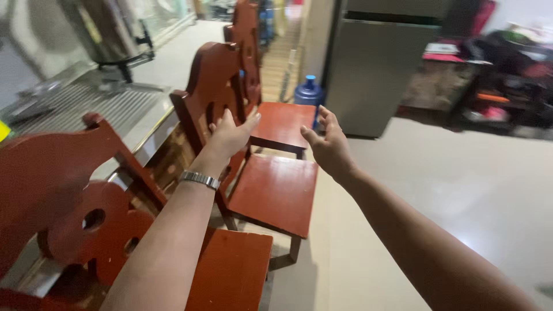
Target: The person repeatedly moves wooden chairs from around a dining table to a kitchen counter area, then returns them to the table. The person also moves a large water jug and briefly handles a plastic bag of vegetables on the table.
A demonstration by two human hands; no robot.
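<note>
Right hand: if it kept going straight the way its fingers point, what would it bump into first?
Probably the seat of the far red chair. The right hand is open, its fingers aimed forward over that seat's front edge. Just behind stands the blue water jug. Depth is hard to judge from one view.

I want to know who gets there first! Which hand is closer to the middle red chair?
Left. The left hand is right at the carved back of the middle red chair, seemingly touching it. The right hand hangs open in the air above the seat's far edge, touching nothing.
</note>
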